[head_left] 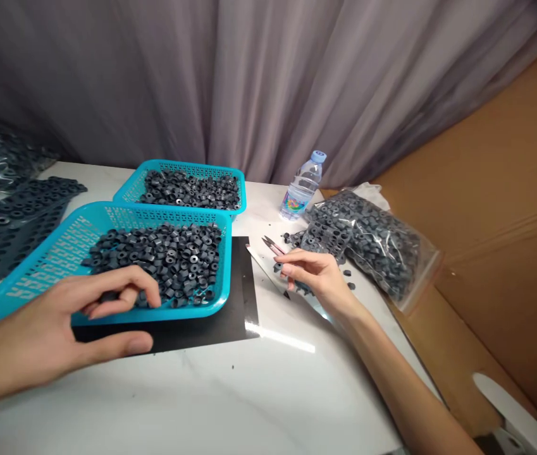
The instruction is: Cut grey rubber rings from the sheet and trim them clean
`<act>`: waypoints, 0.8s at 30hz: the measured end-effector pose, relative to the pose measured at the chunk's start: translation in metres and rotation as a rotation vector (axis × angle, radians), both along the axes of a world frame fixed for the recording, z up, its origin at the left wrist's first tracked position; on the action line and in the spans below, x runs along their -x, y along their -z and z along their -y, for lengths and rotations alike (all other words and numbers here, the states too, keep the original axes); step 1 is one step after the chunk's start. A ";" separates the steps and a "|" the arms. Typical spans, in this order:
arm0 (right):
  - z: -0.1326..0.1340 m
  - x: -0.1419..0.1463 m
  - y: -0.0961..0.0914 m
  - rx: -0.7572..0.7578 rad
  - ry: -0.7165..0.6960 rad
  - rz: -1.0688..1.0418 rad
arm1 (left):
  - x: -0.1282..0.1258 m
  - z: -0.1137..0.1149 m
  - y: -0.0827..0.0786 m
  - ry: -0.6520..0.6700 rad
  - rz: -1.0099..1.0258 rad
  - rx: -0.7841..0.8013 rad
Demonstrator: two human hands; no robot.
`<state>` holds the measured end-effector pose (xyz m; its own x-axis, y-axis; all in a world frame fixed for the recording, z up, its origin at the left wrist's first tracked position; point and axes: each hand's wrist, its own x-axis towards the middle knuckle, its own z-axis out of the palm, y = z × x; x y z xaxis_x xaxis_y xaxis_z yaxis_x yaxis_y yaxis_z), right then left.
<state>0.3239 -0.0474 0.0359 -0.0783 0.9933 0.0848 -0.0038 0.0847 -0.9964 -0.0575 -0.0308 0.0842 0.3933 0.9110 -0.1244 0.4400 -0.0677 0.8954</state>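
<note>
Right hand [308, 272] pinches small, roundish, dark-grey rubbery piece [277, 267]; slack grip could drop it. Left hand [102, 309] half-open, seemingly empty.

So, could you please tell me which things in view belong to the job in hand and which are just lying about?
Likely in the job:
right hand, small dark piece at its fingertips
left hand, near blue basket of dark pieces
far blue basket

Apparently just lying about:
water bottle
scattered dark specks

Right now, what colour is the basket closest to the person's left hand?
The nearer basket is bright turquoise blue; the head view shows it best.
</note>
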 end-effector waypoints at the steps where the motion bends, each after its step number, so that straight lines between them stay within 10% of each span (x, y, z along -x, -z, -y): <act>1: 0.002 -0.001 -0.002 -0.011 -0.010 -0.006 | -0.014 0.009 -0.002 0.057 -0.016 0.002; 6: 0.010 -0.003 -0.014 -0.014 -0.216 0.028 | -0.098 0.040 0.013 0.460 0.092 0.277; 10: 0.014 -0.004 -0.017 -0.008 -0.337 0.085 | -0.139 0.034 0.042 0.347 0.331 0.327; 24: 0.014 0.003 -0.015 0.044 -0.332 0.094 | -0.155 0.019 0.070 0.314 0.507 0.331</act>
<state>0.3210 -0.0619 0.0514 -0.4034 0.9148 0.0197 0.0677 0.0513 -0.9964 0.0970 -0.0495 0.0145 0.7161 0.6897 -0.1071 -0.0354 0.1892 0.9813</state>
